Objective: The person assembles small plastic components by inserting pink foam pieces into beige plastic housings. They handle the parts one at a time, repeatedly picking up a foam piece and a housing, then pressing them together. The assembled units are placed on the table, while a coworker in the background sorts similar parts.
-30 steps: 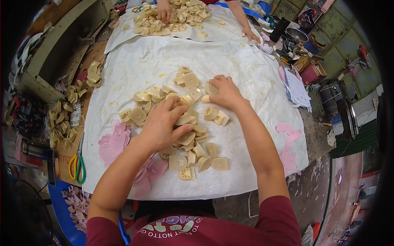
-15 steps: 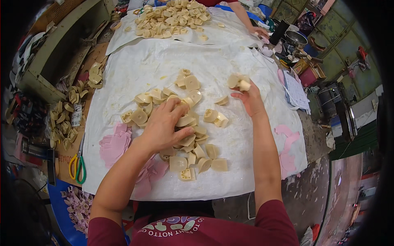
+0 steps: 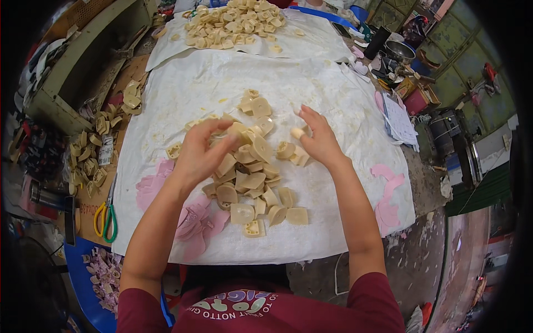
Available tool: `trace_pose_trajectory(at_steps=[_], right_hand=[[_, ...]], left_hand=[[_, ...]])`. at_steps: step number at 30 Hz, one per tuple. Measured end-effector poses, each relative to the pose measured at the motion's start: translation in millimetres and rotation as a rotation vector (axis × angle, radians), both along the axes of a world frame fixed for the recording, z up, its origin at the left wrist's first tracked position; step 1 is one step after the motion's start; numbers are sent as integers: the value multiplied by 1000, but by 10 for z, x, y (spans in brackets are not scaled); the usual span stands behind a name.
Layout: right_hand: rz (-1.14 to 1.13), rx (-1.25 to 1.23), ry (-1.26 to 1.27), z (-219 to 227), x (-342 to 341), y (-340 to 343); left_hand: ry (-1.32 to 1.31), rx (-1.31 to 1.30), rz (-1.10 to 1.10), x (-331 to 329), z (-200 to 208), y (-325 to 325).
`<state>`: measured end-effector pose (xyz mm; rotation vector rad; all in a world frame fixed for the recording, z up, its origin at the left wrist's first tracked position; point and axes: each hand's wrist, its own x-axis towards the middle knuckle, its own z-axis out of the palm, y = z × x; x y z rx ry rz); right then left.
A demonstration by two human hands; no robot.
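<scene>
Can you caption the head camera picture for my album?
Left hand and right hand at a pile of cream-coloured pieces on a white sheet.

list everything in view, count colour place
near parts: many, cream, centre
far parts: many, cream, far end
left parts: many, cream, brown board
sheets: at least two, white, across middle
pink pieces: several, pink, left and right
scissors: one, yellow and green handles, brown board
tub: one, blue, lower left
scraps: many, purplish, inside tub
papers: a few, white, right side
bowl: one, silver, upper right
cylinder: one, black, beside bowl
clutter: uncountable, mixed, both sides
shirt: one, maroon, bottom edge
left hand: one, over near parts
right hand: one, right of near parts
</scene>
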<state>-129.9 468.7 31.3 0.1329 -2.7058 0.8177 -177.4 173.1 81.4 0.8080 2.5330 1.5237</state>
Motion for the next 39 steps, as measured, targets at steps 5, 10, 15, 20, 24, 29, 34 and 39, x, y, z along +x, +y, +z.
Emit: trace_pose_trajectory(at_steps=[5,10,15,20,24,29,34,39], right_hand=[[-281,-716,-101,-411,-170,514],[-184,-949,-62,-96,162,238],[208,-409,3,153,578,-349],[85,-280,10,-97,455,-134],[17,-58,57,-357,525,-213],[-43,-1058,30,-517,503,37],[36,-599,-35,-152,673,-276],[101,-79,237,-7,812,-624]], left_hand=[[130,-186,20,-559,111,382],[136,-542,-91,-982,-44,835],[139,-693,-135,-1119,-269,1181],[36,-506,-183,-1477,-460,1196],[-563,-31,64,-1705,-465,923],[-522,389,43,-1735,-115,524],[-512,643,-269,-810,393,192],[-668,745,-216,223,90,-94]])
